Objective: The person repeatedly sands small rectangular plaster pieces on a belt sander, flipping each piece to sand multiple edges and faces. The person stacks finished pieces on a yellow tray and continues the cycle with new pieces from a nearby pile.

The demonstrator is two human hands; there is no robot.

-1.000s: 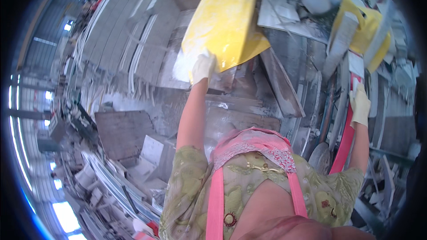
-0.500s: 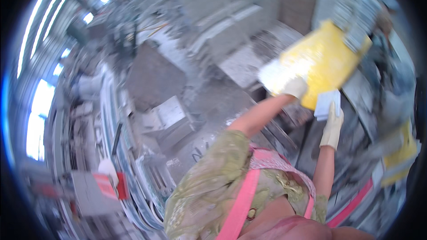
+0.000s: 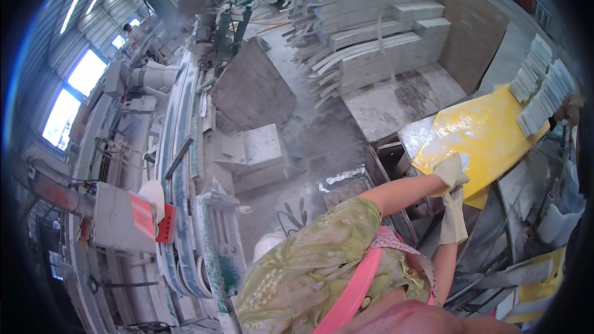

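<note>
Head view is showing a yellow slab (image 3: 489,133) lying tilted at the right, glossy and wet-looking, with a pale grey patch toward its left end and a chipped, uneven lower edge. Both hands are wearing pale cloth gloves and are meeting at the slab's lower left edge. The left hand (image 3: 450,173) is curling over that edge, gripping it. The right hand (image 3: 453,218) is reaching up just beneath it, fingers (image 3: 456,201) stretched long and touching the slab's underside; whether it is gripping I cannot tell. Small grey tiles (image 3: 537,89) are lying in rows on the slab's upper right end. A dark metal frame (image 3: 393,154) is standing just left of the slab, and what it is holding is hidden in shadow. Pale stone strips (image 3: 371,18) are sitting stacked in layers well behind. A grey block (image 3: 263,145) is resting on the dusty floor (image 3: 322,136) to the left, near a long machine (image 3: 179,148).
</note>
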